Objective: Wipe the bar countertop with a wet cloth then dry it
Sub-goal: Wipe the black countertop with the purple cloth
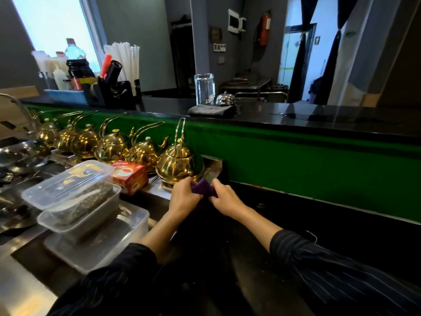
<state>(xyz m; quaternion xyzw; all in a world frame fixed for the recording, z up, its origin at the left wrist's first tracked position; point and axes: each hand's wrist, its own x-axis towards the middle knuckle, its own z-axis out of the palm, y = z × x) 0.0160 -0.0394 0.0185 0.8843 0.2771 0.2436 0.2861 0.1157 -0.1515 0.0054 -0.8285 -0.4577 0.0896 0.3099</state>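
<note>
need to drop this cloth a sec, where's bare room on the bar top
Widest bare stretch: bar top right of the bell. Smaller gap between the black caddy and the folded dark cloth. Lower steel counter is crowded with teapots and containers.

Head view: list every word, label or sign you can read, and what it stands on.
Red box: white script lettering, too blurred to read.
Top plastic container: yellow lid label, unreadable.
Fire extinguisher: white tag, too small.
Door sign: too small.
Nothing can be quoted.
</note>
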